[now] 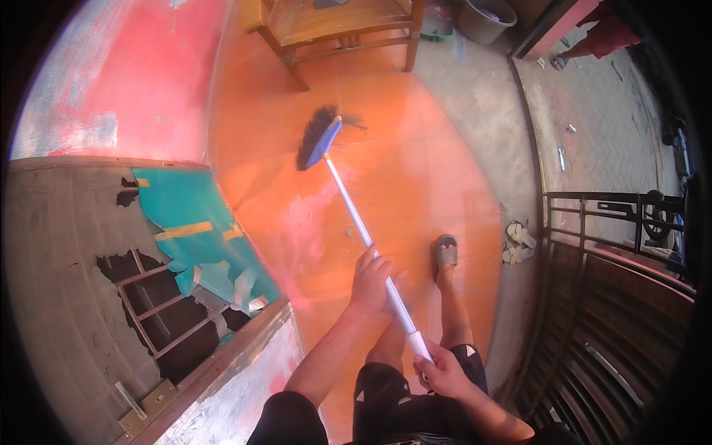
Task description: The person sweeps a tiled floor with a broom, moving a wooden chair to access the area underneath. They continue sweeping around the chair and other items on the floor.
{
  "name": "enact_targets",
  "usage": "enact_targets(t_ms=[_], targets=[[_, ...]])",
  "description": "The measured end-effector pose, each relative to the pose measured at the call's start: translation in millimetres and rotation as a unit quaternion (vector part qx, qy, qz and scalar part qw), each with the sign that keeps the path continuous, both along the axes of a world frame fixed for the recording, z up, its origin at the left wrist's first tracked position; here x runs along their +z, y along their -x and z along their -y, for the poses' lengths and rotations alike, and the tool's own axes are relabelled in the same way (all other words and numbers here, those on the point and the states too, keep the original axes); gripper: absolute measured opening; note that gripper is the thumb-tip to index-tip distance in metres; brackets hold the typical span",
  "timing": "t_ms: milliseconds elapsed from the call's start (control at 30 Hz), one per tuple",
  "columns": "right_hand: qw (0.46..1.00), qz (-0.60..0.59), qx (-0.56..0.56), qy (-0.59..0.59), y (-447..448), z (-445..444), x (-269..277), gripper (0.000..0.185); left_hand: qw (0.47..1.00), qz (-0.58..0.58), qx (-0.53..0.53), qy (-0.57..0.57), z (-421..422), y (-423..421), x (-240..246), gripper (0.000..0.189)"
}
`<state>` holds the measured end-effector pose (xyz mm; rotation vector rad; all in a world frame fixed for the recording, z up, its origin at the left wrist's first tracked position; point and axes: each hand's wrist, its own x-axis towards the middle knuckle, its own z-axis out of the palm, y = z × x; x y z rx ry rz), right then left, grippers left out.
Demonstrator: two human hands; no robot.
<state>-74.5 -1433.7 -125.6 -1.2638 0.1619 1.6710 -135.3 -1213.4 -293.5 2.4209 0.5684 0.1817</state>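
A long-handled broom (356, 217) with a pale shaft, a blue head and dark bristles reaches from my body toward the upper middle of the view. My left hand (372, 281) wraps around the middle of its shaft. Lower down, my right hand (442, 370) grips the white end of the handle. The broom's blue head (328, 142) is tilted just above or on the orange tiled floor (384, 183); whether the bristles touch it is not plain. Pinkish dust (306, 219) streaks the tiles left of the shaft.
A wooden chair (334, 30) stands ahead, with a bucket (485, 21) to its right. A broken door panel (72, 250) is at left, below a pink wall (161, 83). White sandals (518, 242) lie by a dark metal gate (601, 311). Another person's leg (578, 49) shows outside.
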Motion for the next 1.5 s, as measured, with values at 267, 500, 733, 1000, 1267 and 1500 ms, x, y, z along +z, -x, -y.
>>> enact_targets(t_ms=[267,500,733,1000,1267,1500], targets=[[0.982,0.024,-0.114,-0.149,45.7,-143.2,-54.8,0.049,0.994,-0.062,0.070,-0.059,-163.6,104.0,-14.5,0.020],[0.974,0.154,-0.003,-0.165,98.3,-160.1,-140.8,0.039,0.997,0.012,0.069,-0.023,-138.2,159.4,-108.0,0.035],[0.962,0.270,-0.045,-0.011,-10.5,0.2,-64.2,0.031,0.997,-0.022,-0.007,0.072,7.7,44.2,-79.9,0.038],[0.934,0.336,-0.102,-0.069,-36.8,14.9,27.2,0.009,0.988,-0.017,-0.066,0.139,-0.1,-0.5,12.7,0.027],[0.952,0.264,-0.115,-0.103,-2.7,-163.7,-92.5,0.028,0.996,-0.025,-0.084,-0.017,-181.8,25.6,-89.2,0.015],[0.926,0.314,-0.195,0.084,8.2,-70.7,-34.6,0.025,0.970,-0.085,-0.211,0.086,-64.0,-15.0,-88.1,0.008]])
